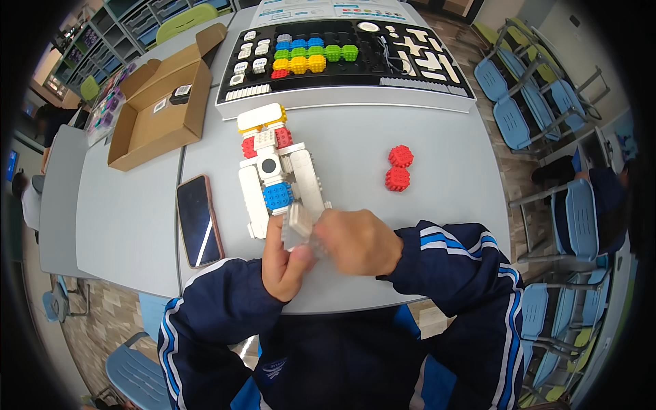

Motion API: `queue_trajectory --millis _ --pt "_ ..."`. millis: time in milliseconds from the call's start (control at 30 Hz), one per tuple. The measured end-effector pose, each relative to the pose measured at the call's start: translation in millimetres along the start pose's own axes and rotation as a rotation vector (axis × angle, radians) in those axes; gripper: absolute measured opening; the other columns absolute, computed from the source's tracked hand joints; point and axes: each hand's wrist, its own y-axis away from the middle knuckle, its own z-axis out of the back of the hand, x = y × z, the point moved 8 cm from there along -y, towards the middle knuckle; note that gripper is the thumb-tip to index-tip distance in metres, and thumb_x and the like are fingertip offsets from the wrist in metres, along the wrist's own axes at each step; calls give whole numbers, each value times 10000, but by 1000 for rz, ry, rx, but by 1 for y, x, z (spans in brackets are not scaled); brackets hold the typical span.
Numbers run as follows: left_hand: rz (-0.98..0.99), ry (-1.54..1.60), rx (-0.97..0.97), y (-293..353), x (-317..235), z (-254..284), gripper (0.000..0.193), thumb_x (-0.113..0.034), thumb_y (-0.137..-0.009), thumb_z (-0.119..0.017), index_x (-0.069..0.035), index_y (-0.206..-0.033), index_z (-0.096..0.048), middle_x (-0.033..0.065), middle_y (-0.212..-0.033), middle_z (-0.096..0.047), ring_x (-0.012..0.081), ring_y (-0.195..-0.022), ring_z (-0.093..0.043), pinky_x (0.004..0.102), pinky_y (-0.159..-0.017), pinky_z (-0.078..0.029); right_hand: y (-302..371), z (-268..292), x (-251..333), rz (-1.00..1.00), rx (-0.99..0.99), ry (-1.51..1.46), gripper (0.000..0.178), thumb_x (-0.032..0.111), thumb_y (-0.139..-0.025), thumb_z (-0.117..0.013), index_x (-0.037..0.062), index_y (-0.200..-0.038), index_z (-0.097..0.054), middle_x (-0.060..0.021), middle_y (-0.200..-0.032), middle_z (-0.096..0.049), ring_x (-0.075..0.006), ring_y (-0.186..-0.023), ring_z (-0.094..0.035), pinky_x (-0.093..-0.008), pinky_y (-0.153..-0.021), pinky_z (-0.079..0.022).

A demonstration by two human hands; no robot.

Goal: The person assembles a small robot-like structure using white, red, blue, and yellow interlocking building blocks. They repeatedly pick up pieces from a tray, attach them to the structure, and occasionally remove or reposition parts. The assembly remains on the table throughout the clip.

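Observation:
My left hand [281,263] is closed on a small grey-and-white building block [298,223], its thumb and fingers pinching it from the left. Curled tightly, my right hand [361,240] is right beside that block; its fingertips are blurred, and what they grip cannot be made out. Just beyond both hands, a model built of blocks [269,166] lies on the table, with long white side pieces, a blue block, red blocks and a yellow-and-white end. Two joined red knobbly blocks [398,168] lie to its right.
A parts tray [342,101] with coloured blocks and white pieces spans the far side of the table. To the left are an open cardboard box [147,140] and a phone [199,222]. Stacked blue chairs [519,123] stand beyond the table on the right.

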Motion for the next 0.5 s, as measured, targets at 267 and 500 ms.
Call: queue_trajectory --millis 267,500 --pt "-62 -62 58 14 -2 9 503 -202 -921 -599 11 -1295 -338 107 -1058 -552 142 -905 -531 301 -825 -446 -27 32 -39 -391 -78 -369 184 175 -1007 -499 -1 -958 -484 -101 -733 -600 -109 -654 -592 -288 -584 -467" --pt "-397 -265 449 8 -18 -18 454 -156 -817 -720 13 -1178 -503 162 -975 -638 295 -815 -664 372 -727 -527 -101 62 -111 -216 -179 -355 167 158 -917 -635 -2 -967 -644 -32 -803 -645 -113 -686 -612 -275 -629 -495"
